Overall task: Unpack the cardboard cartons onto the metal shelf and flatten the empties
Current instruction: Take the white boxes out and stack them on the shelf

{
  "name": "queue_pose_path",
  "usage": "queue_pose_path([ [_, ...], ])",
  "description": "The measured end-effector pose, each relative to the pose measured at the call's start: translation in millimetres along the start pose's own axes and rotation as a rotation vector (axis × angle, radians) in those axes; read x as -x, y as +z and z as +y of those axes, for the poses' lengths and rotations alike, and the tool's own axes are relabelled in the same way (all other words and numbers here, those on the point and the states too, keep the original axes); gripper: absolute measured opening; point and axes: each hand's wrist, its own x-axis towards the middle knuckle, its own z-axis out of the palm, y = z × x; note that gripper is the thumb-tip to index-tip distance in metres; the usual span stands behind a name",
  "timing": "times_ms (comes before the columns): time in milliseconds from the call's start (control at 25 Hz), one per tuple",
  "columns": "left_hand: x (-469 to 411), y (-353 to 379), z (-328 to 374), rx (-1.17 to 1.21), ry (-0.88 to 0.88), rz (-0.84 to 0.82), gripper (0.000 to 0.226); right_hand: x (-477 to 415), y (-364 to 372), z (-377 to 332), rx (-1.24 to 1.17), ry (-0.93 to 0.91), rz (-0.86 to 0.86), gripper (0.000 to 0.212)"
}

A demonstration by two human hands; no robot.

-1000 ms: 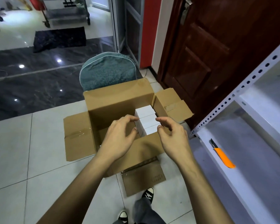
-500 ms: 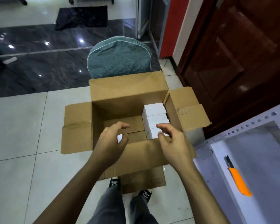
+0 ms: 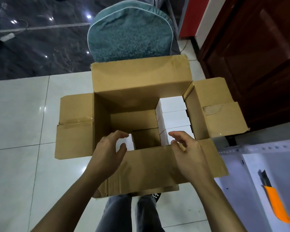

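Presently, head view, the only one supplied. The carton [image 3: 140, 84] stands on the tiled floor [image 3: 20, 114] with all four flaps splayed, and I now look almost straight down into it. A second ago I saw it at a slant.

Contents: a row of white boxes [image 3: 174, 118] lies against the right inner wall. One lone white box [image 3: 126, 142] sits in the near left corner. Bare cardboard bottom shows between them.

Change noted: a second ago both my hands flanked the right-hand row, close together. Since then my left hand [image 3: 109, 149] has moved away to the near left corner. It now hangs over the lone box with thumb and fingers curved and apart, and I cannot confirm contact. My right hand [image 3: 187, 151] has stayed by the near end of the row, over the near flap. Its fingers are spread and curved, and it holds nothing.

Assessment: the step appears to have shifted from a two-handed lift of the row to one box per hand. No box has left the carton in this second. The carton looks well over half emptied, so flattening is not yet due.

Destination: the metal shelf [image 3: 283, 164] is at near right, and I see none of the white boxes on the part in view. An orange utility knife [image 3: 274, 203] lies on it. A teal cushion [image 3: 129, 30] stands beyond the far flap.
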Motion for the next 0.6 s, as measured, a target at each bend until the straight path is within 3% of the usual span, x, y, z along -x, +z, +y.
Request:
queue_pose_path([
  [200, -35, 28, -29, -0.049, -0.063, -0.068, 0.036, -32, 13, 14, 0.011, 0.0, -0.036, 0.024],
  [600, -105, 70, -68, -0.238, -0.178, -0.4, 0.045, -121, 32, 40, 0.076, 0.04, -0.009, 0.025],
])
